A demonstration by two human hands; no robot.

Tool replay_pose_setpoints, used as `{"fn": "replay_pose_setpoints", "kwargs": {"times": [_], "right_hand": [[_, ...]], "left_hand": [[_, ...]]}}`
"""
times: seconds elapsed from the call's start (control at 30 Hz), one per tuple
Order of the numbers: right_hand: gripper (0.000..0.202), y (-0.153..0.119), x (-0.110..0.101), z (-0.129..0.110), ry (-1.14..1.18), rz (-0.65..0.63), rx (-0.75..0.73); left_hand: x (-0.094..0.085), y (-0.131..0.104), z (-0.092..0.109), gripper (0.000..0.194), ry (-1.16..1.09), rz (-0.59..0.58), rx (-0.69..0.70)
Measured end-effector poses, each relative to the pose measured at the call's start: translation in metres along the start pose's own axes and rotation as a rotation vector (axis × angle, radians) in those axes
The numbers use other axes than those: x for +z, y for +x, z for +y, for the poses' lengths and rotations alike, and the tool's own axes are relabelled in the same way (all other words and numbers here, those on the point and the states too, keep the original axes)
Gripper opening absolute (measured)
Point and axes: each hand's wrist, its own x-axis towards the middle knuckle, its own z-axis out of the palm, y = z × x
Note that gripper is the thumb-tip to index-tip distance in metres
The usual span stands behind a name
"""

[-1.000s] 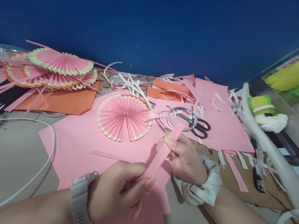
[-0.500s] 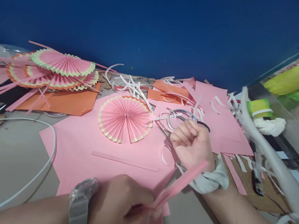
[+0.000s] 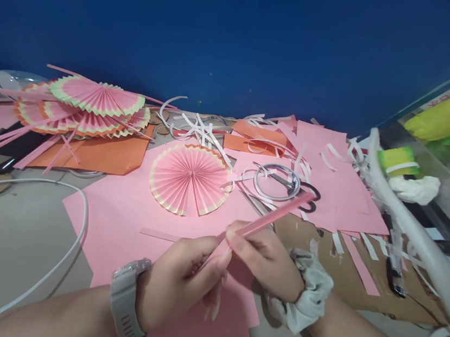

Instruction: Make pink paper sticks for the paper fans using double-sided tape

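Observation:
My left hand [image 3: 187,278], with a grey watch at the wrist, is closed on the lower end of a folded pink paper strip [image 3: 272,215]. My right hand [image 3: 267,258], wearing a pale scrunchie, pinches the same strip a little higher up. The strip slants up to the right, over the scissors' handles. Both hands are above large pink paper sheets [image 3: 120,216]. A flat pink strip [image 3: 157,234] lies partly hidden behind my left hand. Just beyond the hands lies a pleated pink paper rosette [image 3: 190,180] with a pale yellow and orange edge and a gap at its front.
Pleated paper fans [image 3: 97,101] are piled at the far left on orange paper [image 3: 99,156]. Scissors [image 3: 309,198] and a clear ring [image 3: 276,183] lie right of the rosette among white paper scraps [image 3: 203,130]. A white cable [image 3: 83,217] curves at left; a cutter [image 3: 394,277] lies at right.
My right hand has come down and left from above the sheets and now grips the folded strip alongside my left hand. The left hand has moved up slightly.

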Motion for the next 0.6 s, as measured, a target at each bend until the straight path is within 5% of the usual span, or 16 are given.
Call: {"fn": "replay_pose_setpoints", "kwargs": {"times": [0.2,0.27,0.43,0.6], "right_hand": [[0.046,0.009,-0.013,0.009,0.264,0.567,0.029],[0.046,0.009,-0.012,0.008,0.306,0.493,0.025],[0.031,0.002,-0.003,0.001,0.169,0.071,0.027],[0.016,0.002,-0.001,-0.001,0.013,0.013,-0.072]], "left_hand": [[0.000,-0.003,-0.005,0.033,0.004,-0.062,-0.039],[0.000,-0.003,-0.003,0.033,-0.023,-0.054,-0.046],[-0.001,0.001,0.006,0.041,-0.208,0.046,-0.013],[0.002,0.005,0.006,0.031,-0.187,-0.041,-0.047]]}}
